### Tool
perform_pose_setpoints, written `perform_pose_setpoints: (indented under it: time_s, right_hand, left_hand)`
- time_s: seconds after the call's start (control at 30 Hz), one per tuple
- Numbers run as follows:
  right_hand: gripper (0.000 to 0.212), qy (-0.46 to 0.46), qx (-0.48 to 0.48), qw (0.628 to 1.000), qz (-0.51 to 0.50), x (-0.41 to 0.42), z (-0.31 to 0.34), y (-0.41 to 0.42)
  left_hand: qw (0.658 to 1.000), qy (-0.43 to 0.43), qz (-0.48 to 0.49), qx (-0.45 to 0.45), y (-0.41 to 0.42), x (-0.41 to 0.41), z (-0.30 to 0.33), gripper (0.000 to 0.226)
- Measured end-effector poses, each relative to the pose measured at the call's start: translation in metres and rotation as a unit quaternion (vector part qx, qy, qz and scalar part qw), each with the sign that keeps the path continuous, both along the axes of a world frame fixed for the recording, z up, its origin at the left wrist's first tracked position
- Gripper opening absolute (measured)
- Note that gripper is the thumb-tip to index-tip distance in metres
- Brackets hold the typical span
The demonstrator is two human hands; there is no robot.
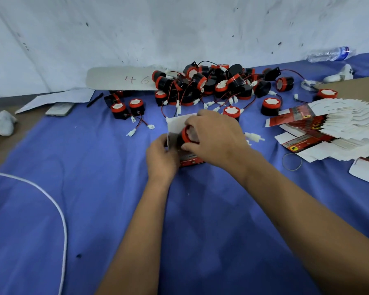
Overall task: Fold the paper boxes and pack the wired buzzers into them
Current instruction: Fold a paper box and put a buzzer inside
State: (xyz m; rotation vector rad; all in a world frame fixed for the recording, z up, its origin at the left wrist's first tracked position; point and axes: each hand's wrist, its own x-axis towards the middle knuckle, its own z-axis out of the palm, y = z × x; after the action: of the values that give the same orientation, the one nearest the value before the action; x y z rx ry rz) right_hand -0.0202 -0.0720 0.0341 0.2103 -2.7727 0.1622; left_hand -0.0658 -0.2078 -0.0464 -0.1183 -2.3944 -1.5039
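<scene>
A small red and white paper box (pixel 190 160) sits open on the blue cloth at the middle. My left hand (pixel 161 157) grips its left side and a white flap. My right hand (pixel 214 138) grips a black buzzer with a red ring (pixel 184 134) at the box's open top. The buzzer's white plug (pixel 254 137) lies just right of my hand. A heap of black and red wired buzzers (pixel 211 84) lies behind. A fanned stack of flat unfolded boxes (pixel 328 126) lies at the right.
A white cord (pixel 58 209) curves across the cloth at the left. A phone (pixel 61 109), a pen (pixel 95 100) and papers lie at the back left. A water bottle (pixel 330 53) and a rubber band (pixel 291 162) are at the right. A white wall rises behind.
</scene>
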Motion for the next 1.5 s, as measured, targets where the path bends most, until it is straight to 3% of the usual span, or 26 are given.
perform_pose_setpoints:
  time_s: [0.2, 0.3, 0.4, 0.5, 0.6, 0.8, 0.97, 1.13, 1.33, 1.5]
  right_hand:
    - [0.039, -0.009, 0.034, 0.997, -0.062, 0.0, -0.013, -0.004]
    - [0.023, -0.037, 0.092, 0.994, -0.039, -0.002, -0.017, -0.006]
    - [0.025, -0.039, 0.08, 0.995, -0.05, -0.002, -0.021, -0.006]
    - [0.04, -0.034, 0.029, 0.996, -0.083, -0.004, -0.015, -0.007]
    - [0.035, -0.043, 0.025, 0.995, -0.092, -0.007, -0.007, -0.009]
    - [0.039, -0.087, 0.061, 0.986, -0.128, -0.007, 0.004, -0.02]
    - [0.023, -0.115, 0.08, 0.986, -0.088, -0.004, 0.011, -0.017]
    - [0.027, -0.165, 0.093, 0.979, -0.071, 0.009, 0.038, 0.0]
    - [0.009, -0.097, -0.016, 0.993, -0.057, 0.014, 0.069, 0.023]
    - [0.01, -0.037, -0.104, 0.993, -0.029, 0.004, 0.041, -0.008]
  left_hand:
    - [0.999, -0.018, -0.027, 0.042, 0.004, -0.001, -0.002, 0.042]
    - [0.998, -0.021, -0.039, 0.045, 0.004, -0.001, -0.003, 0.026]
    - [0.998, -0.019, -0.046, 0.03, 0.003, -0.002, -0.006, 0.018]
    - [0.998, -0.011, -0.062, 0.026, 0.004, 0.001, -0.005, 0.034]
    - [0.998, -0.015, -0.06, 0.023, 0.006, 0.002, -0.004, 0.044]
    - [0.999, -0.029, -0.037, -0.008, 0.01, 0.002, -0.004, 0.034]
    - [0.996, -0.048, -0.054, 0.043, 0.008, 0.0, 0.001, 0.024]
    - [0.995, -0.068, -0.043, 0.057, 0.008, -0.003, 0.0, 0.018]
    - [0.994, -0.084, -0.032, 0.06, 0.009, 0.0, 0.004, 0.009]
    - [0.994, -0.078, -0.029, 0.065, 0.011, 0.002, 0.006, 0.018]
